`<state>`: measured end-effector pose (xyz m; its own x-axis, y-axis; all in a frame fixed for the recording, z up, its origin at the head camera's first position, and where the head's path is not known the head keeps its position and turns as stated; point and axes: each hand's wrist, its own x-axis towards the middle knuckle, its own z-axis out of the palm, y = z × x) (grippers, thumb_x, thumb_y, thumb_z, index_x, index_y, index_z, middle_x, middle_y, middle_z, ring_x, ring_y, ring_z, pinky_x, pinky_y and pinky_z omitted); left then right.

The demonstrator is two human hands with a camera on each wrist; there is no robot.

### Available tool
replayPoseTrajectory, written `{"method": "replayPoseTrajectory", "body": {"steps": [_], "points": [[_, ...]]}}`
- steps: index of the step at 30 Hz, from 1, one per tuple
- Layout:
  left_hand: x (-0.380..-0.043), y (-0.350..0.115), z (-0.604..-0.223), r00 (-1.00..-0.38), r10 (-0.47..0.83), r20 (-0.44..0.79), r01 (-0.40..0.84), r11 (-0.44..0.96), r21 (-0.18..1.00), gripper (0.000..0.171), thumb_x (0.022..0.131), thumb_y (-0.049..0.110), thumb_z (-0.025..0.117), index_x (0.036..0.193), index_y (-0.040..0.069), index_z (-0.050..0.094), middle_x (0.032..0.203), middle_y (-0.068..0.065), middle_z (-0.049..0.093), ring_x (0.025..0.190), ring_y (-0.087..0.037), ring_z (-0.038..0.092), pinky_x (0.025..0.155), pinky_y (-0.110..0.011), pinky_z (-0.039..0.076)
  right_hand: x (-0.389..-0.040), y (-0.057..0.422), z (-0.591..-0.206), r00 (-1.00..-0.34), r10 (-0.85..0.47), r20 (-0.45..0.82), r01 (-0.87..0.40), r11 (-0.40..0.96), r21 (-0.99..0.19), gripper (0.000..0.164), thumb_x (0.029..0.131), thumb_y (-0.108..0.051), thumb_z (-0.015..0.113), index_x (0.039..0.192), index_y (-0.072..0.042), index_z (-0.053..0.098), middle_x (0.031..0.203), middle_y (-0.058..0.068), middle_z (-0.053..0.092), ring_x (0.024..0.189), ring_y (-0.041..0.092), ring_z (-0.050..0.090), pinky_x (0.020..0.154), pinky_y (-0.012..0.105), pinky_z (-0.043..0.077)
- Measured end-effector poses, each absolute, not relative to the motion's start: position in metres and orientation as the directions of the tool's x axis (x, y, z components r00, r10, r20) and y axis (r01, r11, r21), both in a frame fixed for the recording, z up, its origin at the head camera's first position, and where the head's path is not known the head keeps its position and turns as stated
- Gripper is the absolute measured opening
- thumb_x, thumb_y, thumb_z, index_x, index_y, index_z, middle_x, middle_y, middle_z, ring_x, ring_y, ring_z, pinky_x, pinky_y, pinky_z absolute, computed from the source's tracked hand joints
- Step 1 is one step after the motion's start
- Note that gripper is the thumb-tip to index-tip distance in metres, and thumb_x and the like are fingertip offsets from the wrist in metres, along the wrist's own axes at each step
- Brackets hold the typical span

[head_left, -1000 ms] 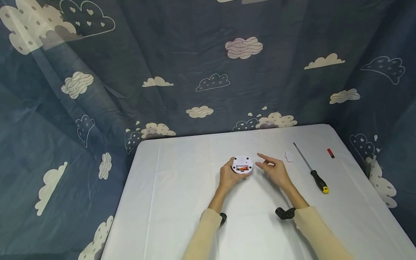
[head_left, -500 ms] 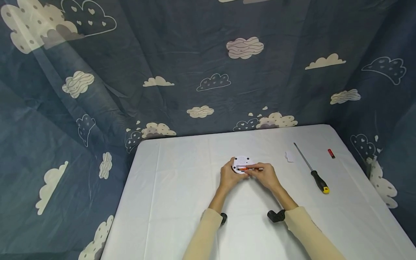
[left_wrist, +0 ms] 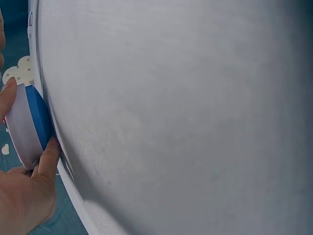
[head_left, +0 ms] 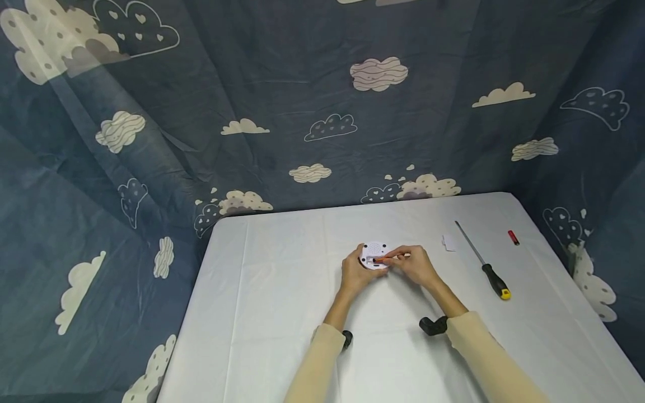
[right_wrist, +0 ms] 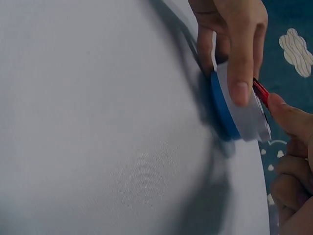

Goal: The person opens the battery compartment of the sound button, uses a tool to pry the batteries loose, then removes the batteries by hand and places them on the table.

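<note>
My left hand [head_left: 354, 273] grips a small round white device [head_left: 373, 249] by its rim, thumb on one side and fingers on the other. The device has a blue face [left_wrist: 41, 113] on the side turned away from me in the head view. Its white back, with a dotted grille and a battery compartment, is turned up. At the compartment, my right hand [head_left: 416, 266] pinches a red AAA-size battery [right_wrist: 261, 91] between thumb and fingertips. The battery sticks out at a slant from the device's back; whether its far end still touches the compartment is hidden.
To the right on the white table [head_left: 282, 313] lie a screwdriver [head_left: 484, 263] with a black and yellow handle, a second red battery [head_left: 513, 238] and a small white piece [head_left: 448, 243]. A dark cloud-patterned curtain [head_left: 282, 84] surrounds the table.
My right hand has come left from beside the device to its compartment and taken hold of the battery there. The battery has shifted slightly to the right. My left hand keeps its place.
</note>
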<state>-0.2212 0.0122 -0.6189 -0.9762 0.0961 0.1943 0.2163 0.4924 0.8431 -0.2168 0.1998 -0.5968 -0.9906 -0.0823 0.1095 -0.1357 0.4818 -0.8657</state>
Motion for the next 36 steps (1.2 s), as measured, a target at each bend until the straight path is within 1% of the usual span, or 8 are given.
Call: {"method": "replayPoseTrajectory", "body": {"steps": [8,15,19,23,26,31,34,36], "points": [[-0.22,0.013,-0.617,-0.99,0.079,0.118,0.141,0.461,0.876,0.095,0.063,0.015,0.1,0.144,-0.006,0.055,0.139,-0.021,0.066,0.131,-0.03,0.064,0.114,-0.04,0.05,-0.221,0.233,-0.594,-0.995,0.068,0.077,-0.031,0.517,-0.856,0.025,0.089,-0.026,0.083,0.102,-0.004,0.081,0.112,0.019,0.076,0.08,0.011,0.051,0.063,0.015,0.043],[-0.219,0.015,-0.617,-0.991,0.082,0.102,0.128,0.443,0.887,0.095,0.063,0.015,0.1,0.144,-0.005,0.054,0.141,-0.019,0.065,0.133,-0.03,0.062,0.117,-0.04,0.048,-0.225,0.277,-0.586,-0.953,0.299,0.039,0.109,0.461,-0.881,0.037,0.09,-0.032,0.082,0.111,-0.001,0.079,0.123,0.021,0.068,0.068,0.006,0.042,0.048,0.017,0.037],[-0.219,0.016,-0.618,-0.992,0.076,0.105,0.128,0.435,0.891,0.095,0.062,0.015,0.101,0.143,-0.005,0.055,0.141,-0.02,0.065,0.133,-0.03,0.062,0.117,-0.039,0.047,-0.229,0.305,-0.588,-0.889,0.458,0.0,0.211,0.41,-0.887,0.035,0.092,-0.026,0.08,0.116,-0.001,0.077,0.126,0.015,0.067,0.085,0.007,0.047,0.055,0.013,0.041],[-0.218,0.015,-0.618,-0.992,0.075,0.101,0.124,0.435,0.892,0.095,0.063,0.016,0.1,0.144,-0.005,0.055,0.141,-0.019,0.065,0.134,-0.03,0.062,0.117,-0.039,0.047,-0.233,0.335,-0.595,-0.802,0.597,-0.036,0.287,0.332,-0.899,0.035,0.091,-0.024,0.08,0.118,-0.002,0.077,0.104,-0.006,0.068,0.087,0.005,0.048,0.063,0.012,0.042],[-0.217,0.014,-0.619,-0.992,0.077,0.097,0.121,0.438,0.891,0.093,0.064,0.015,0.1,0.144,-0.004,0.055,0.139,-0.018,0.067,0.132,-0.028,0.063,0.116,-0.039,0.048,-0.233,0.359,-0.6,-0.737,0.674,-0.056,0.303,0.255,-0.918,0.032,0.088,-0.022,0.083,0.114,-0.004,0.079,0.08,-0.021,0.059,0.08,0.004,0.046,0.065,0.015,0.038],[-0.216,0.014,-0.619,-0.992,0.076,0.096,0.119,0.432,0.894,0.092,0.065,0.014,0.099,0.144,-0.003,0.056,0.137,-0.015,0.068,0.129,-0.027,0.065,0.115,-0.039,0.049,-0.231,0.395,-0.602,-0.617,0.772,-0.149,0.273,0.032,-0.962,0.011,0.083,-0.012,0.087,0.092,-0.016,0.084,0.065,-0.026,0.057,0.071,-0.002,0.05,0.062,0.009,0.039],[-0.217,0.015,-0.618,-0.992,0.081,0.1,0.125,0.433,0.893,0.091,0.064,0.015,0.099,0.143,-0.002,0.057,0.136,-0.015,0.069,0.129,-0.026,0.065,0.114,-0.038,0.05,-0.228,0.411,-0.606,-0.552,0.806,-0.214,0.244,-0.089,-0.966,0.017,0.079,-0.005,0.087,0.081,-0.021,0.083,0.061,-0.029,0.06,0.064,-0.01,0.056,0.064,0.003,0.046],[-0.217,0.016,-0.618,-0.991,0.084,0.103,0.129,0.43,0.893,0.091,0.064,0.015,0.099,0.143,-0.001,0.058,0.137,-0.015,0.069,0.129,-0.026,0.065,0.114,-0.039,0.05,-0.227,0.418,-0.609,-0.523,0.815,-0.247,0.23,-0.144,-0.962,0.019,0.078,-0.003,0.088,0.085,-0.02,0.084,0.059,-0.03,0.061,0.06,-0.011,0.058,0.071,0.004,0.052]]}}
